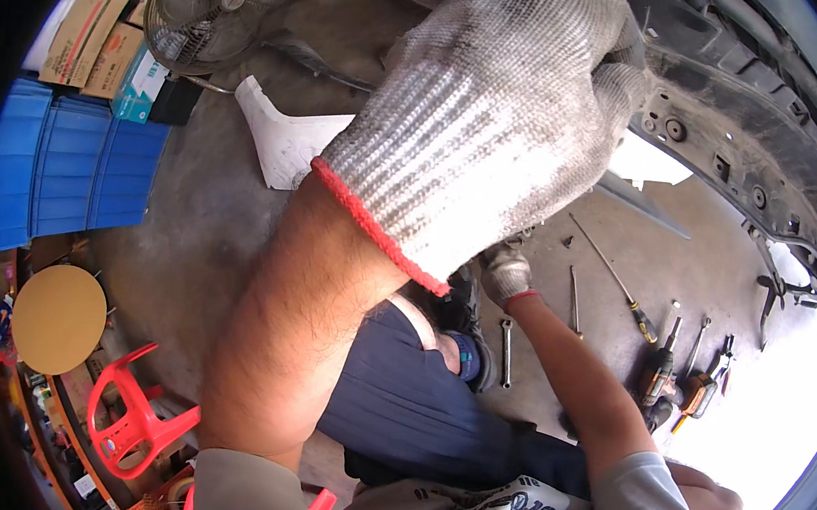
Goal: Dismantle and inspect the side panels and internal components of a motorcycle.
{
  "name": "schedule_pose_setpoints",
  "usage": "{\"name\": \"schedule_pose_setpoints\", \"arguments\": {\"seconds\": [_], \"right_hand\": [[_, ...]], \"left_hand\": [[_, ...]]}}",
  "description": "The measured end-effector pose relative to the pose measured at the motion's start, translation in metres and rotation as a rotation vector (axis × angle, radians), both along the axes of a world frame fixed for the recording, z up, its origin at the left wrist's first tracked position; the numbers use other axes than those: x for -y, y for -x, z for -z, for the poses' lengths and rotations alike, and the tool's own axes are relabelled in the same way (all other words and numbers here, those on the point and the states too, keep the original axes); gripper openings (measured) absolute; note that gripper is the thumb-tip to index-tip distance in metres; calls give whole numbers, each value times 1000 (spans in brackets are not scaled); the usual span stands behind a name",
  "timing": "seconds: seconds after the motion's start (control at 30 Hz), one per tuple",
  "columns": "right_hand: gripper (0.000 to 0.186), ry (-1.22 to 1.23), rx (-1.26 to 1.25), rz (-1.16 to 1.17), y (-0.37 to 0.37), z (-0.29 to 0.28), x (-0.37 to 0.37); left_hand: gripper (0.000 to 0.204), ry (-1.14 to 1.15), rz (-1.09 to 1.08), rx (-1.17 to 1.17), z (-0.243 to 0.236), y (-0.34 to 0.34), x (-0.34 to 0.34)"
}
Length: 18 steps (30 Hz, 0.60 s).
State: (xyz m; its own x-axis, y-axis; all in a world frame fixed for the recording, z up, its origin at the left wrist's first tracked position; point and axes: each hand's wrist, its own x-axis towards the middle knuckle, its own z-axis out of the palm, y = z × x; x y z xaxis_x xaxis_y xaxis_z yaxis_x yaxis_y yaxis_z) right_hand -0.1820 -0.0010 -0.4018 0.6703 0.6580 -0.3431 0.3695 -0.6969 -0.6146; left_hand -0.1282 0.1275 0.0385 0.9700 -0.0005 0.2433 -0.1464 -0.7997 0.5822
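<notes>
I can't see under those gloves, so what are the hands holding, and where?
It cannot be told: the left hand curls against the black car bumper edge, and the right hand is mostly hidden behind it.

Our gloved left hand (486, 115) grips the black car bumper (783, 144) at one o'clock. Our gloved right hand (505, 272) hangs near centre above tools (659, 363) on the concrete floor (205, 226) at four o'clock.

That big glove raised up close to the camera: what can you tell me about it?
The left hand's glove is a knitted work glove, grey-white and smudged dark with dirt, with a red rolled cuff at the wrist. It looks like cotton yarn. The hand is curled, its fingers bent against the black car body panel overhead. Whether they grip anything there is hidden. Below the cuff the forearm is bare.
</notes>
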Motion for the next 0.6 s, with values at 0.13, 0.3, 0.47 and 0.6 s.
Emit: {"name": "schedule_pose_setpoints", "arguments": {"seconds": [0.13, 0.3, 0.47, 0.6], "right_hand": [[33, 224, 169, -176, 7, 26, -17], [34, 301, 95, -136, 4, 12, -28], [41, 5, -135, 183, 3, -7, -2], [21, -317, -160, 466, 8, -15, 13]], "left_hand": [[22, -103, -32, 101, 16, -6, -5], [22, -209, -66, 196, 31, -18, -3], [22, -100, -54, 153, 32, -21, 0], [19, -2, 18, 137, 32, -21, 5]]}}
